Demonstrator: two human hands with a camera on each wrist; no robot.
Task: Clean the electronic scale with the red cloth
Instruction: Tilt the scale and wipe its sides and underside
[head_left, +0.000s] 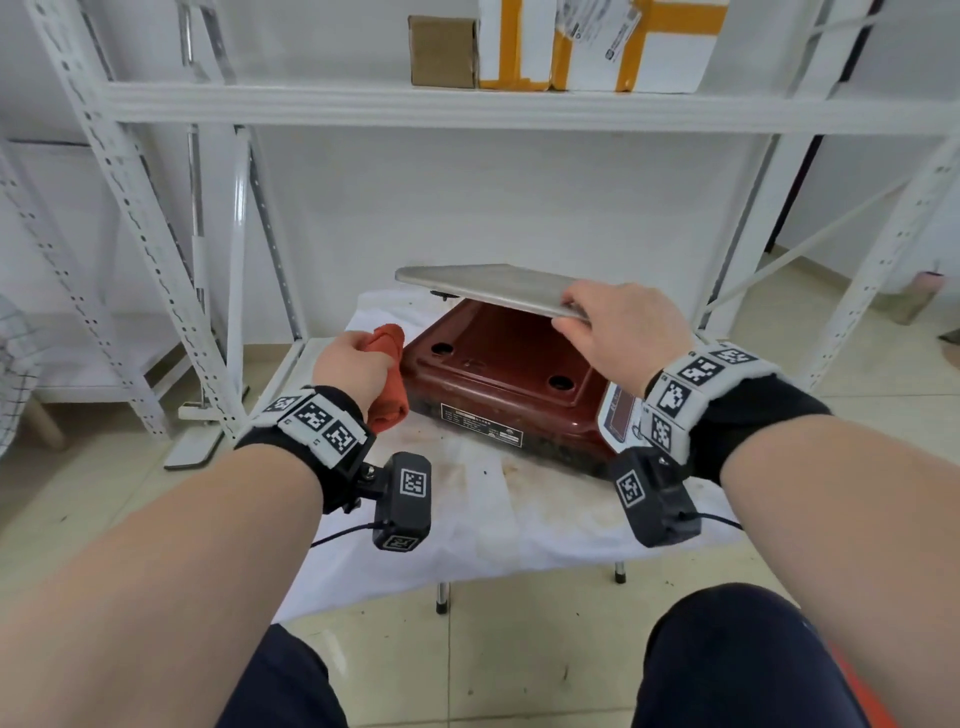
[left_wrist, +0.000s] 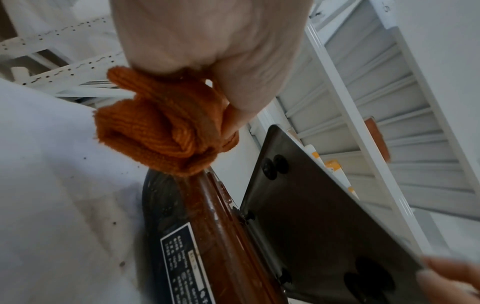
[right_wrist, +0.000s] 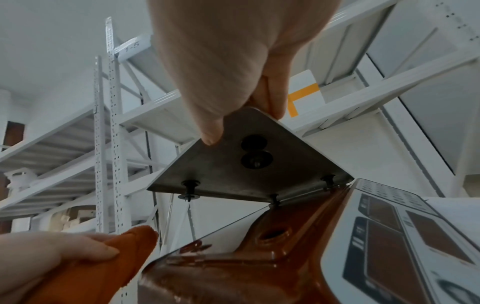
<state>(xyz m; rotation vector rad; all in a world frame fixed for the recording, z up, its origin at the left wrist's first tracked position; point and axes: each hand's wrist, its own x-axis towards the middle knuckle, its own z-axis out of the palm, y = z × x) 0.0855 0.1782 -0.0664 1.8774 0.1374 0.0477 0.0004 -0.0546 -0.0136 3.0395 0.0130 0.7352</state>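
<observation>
**Pan lifted; scale body exposed for wiping**

The scale (head_left: 498, 384) sits on a stained white sheet (head_left: 467, 509) over a low table, below a white rack (head_left: 363, 104). The right hand (head_left: 618, 332) pinches the near right corner of the steel pan (head_left: 493, 286), thumb beneath and fingers on top, holding it tilted above the red body. The pan's far edge appears close to the body; contact cannot be confirmed. The left hand (head_left: 353, 369) grips the bunched cloth (head_left: 389, 379), fingers curled round it, just beside the scale's left edge.

Assessment: the step in hand is wiping the recessed top under the pan. Recommended: hold the pan steady and high enough that its pegs (right_wrist: 191, 189) clear the cloth. Work the cloth from the far side forward, into the two sockets. Support the pan firmly; a corner pinch could slip.
</observation>
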